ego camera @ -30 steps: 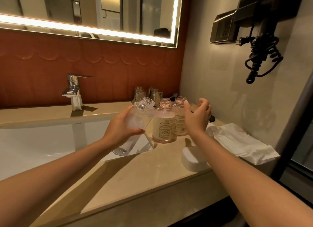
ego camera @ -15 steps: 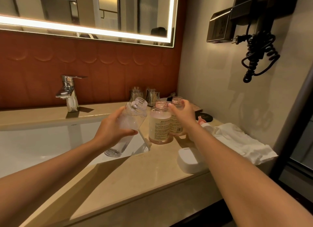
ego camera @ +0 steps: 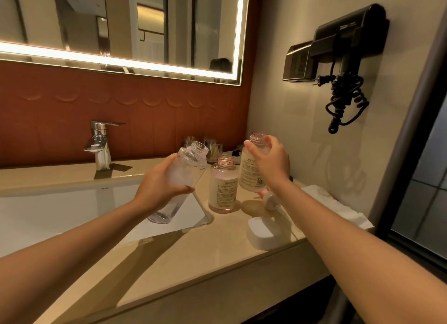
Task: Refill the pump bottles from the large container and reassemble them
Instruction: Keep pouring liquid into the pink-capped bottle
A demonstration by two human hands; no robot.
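My left hand [ego camera: 159,187] grips a clear uncapped bottle [ego camera: 180,181], tilted with its open neck up and to the right, over the sink's right edge. My right hand [ego camera: 271,164] holds a labelled pink-tinted bottle [ego camera: 250,176] lifted off the counter, its neck open. A second labelled pink bottle [ego camera: 223,188] stands uncapped on the counter between my hands. A pump head [ego camera: 268,199] lies on the counter under my right wrist.
A white sink [ego camera: 48,212] and chrome tap [ego camera: 100,144] are at the left. A white soap dish [ego camera: 262,233] and a white towel [ego camera: 338,208] lie on the beige counter [ego camera: 181,263]. Glasses [ego camera: 212,149] stand at the back wall. A hair dryer [ego camera: 343,47] hangs on the right wall.
My right hand took hold of the rear pink bottle and lifted it off the counter. The left hand kept the clear bottle tilted in much the same place.
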